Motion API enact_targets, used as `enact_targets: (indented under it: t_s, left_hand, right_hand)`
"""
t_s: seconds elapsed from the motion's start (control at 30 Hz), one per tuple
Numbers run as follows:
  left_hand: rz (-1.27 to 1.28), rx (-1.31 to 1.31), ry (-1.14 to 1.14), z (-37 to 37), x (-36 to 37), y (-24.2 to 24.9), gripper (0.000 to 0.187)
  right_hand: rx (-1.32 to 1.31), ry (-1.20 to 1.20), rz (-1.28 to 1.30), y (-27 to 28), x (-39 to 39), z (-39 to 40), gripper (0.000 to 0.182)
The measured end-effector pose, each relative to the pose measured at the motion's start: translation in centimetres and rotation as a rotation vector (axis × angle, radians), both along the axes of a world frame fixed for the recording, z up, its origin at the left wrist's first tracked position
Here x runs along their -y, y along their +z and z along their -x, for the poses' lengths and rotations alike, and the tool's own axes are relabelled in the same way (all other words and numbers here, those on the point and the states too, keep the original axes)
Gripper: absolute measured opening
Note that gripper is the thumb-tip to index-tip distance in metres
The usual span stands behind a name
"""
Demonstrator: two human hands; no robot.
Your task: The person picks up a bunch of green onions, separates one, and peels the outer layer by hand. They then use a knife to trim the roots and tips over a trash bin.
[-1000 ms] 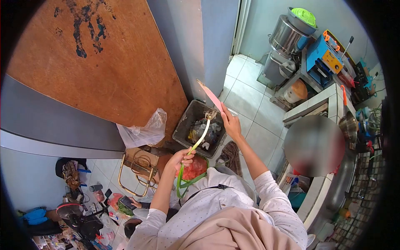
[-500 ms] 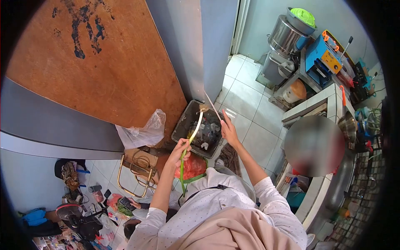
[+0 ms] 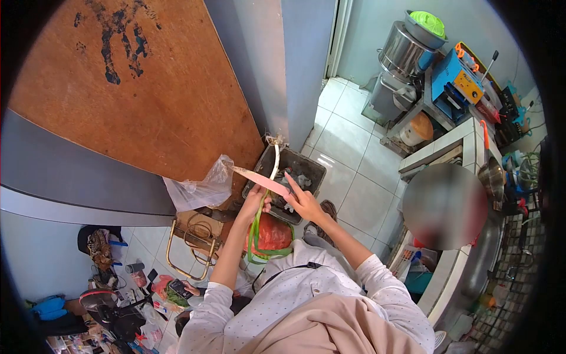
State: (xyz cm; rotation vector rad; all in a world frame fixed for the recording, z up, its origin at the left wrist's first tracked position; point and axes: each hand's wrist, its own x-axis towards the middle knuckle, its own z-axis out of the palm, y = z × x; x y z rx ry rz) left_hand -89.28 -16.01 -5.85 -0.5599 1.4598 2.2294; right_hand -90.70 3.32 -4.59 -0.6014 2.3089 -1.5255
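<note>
My left hand [image 3: 254, 203] is closed around a spring onion [image 3: 276, 159], gripping its green part just above where it turns white. The roots point away from me, and the long green leaves hang down toward my apron. In my right hand [image 3: 305, 205] is a pink knife [image 3: 259, 179], its blade lying across the stalk close to my left fingers, with the tip to the left. Below both hands stands a dark grey bin [image 3: 318, 171] holding rubbish. Nearer my body is a red plastic bag [image 3: 275, 233], partly behind the leaves.
A clear plastic bag [image 3: 206, 187] hangs beside the brown wooden board [image 3: 171, 100]. On the right are a tiled counter [image 3: 436, 289], a steel machine [image 3: 404, 53] and a blue device [image 3: 457, 82]. At lower left, another person's hand [image 3: 191, 289] holds a phone.
The knife has swung left from pointing away to lying across the stalk. My right hand has moved left and nearer me. The root end has shifted up and left; the leaves hang more loosely.
</note>
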Motion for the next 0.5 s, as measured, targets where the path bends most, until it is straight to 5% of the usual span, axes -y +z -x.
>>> enact_targets:
  t_s: [0.43, 0.5]
  left_hand:
    - [-0.218, 0.057, -0.199, -0.8, -1.3, 2.4, 0.017]
    - [-0.192, 0.071, -0.23, -1.0, -1.4, 2.3, 0.016]
  right_hand:
    - [-0.138, -0.012, 0.057, 0.8, -0.3, 0.5, 0.055]
    - [-0.06, 0.011, -0.103, 1.5, -0.8, 0.4, 0.05]
